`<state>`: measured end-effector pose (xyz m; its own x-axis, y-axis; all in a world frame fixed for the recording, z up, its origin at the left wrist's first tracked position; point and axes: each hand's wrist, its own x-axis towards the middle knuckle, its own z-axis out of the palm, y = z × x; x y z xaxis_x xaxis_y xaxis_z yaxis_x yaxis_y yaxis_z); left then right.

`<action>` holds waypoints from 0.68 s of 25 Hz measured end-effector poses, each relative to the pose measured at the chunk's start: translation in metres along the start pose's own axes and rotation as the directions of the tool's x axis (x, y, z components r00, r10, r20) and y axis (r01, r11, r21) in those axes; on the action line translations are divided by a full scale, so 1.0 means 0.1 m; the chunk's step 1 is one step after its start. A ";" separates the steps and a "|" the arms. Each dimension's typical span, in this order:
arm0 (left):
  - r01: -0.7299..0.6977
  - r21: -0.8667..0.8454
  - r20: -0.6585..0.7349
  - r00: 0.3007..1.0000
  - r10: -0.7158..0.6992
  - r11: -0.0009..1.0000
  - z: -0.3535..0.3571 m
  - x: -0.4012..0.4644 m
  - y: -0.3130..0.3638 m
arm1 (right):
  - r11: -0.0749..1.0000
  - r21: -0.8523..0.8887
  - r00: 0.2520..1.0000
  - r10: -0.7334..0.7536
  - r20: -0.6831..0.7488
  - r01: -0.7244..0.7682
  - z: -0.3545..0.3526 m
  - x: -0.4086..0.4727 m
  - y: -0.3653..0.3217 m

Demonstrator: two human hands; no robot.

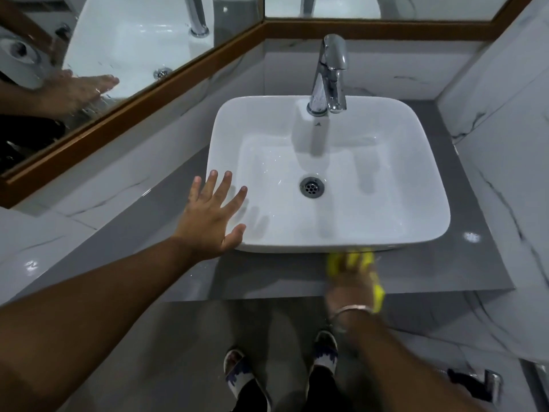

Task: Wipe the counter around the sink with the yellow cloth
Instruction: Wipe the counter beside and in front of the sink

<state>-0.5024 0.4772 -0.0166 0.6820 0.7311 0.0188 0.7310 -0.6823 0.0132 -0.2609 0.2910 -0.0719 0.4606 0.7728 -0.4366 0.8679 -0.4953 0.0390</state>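
Observation:
A white rectangular sink (421, 179) stands on a grey counter (267, 275). My right hand (350, 278) presses the yellow cloth (367, 258) flat on the counter strip in front of the sink, near its front rim; the hand is blurred. Part of the cloth hangs over the counter's front edge by my wrist. My left hand (212, 215) hovers over the sink's front left corner with fingers spread, holding nothing.
A chrome tap (329, 75) rises at the back of the sink, with a drain (312, 187) in the basin. Wood-framed mirrors (133, 93) line the left and back walls. A marble wall (505, 144) closes the right side. My feet are below the counter edge.

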 end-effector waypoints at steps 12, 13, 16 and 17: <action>0.002 -0.015 0.044 0.999 -0.001 1.000 -0.01 0.01 0.00 | 0.994 -0.067 0.996 0.084 -0.022 -0.086 0.15 0.39 1.81; 0.003 -0.015 0.050 0.999 -0.002 1.000 -0.01 0.01 0.00 | 0.988 -0.124 0.995 0.095 0.001 -0.095 0.14 0.38 1.57; 0.007 -0.002 0.066 0.998 -0.007 1.000 0.00 0.02 -0.02 | 0.976 -0.136 0.986 -0.165 0.036 0.168 0.27 0.16 0.39; 0.001 -0.004 0.077 0.997 -0.001 1.000 0.00 0.02 -0.03 | 0.976 -0.016 0.975 -0.218 0.046 0.219 0.26 0.06 0.02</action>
<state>-0.5031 0.4803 -0.0163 0.6810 0.7299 -0.0586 0.7318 -0.6813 0.0175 -0.2615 0.2847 -0.0984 0.2517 0.8430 -0.4754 0.9505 -0.3079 -0.0427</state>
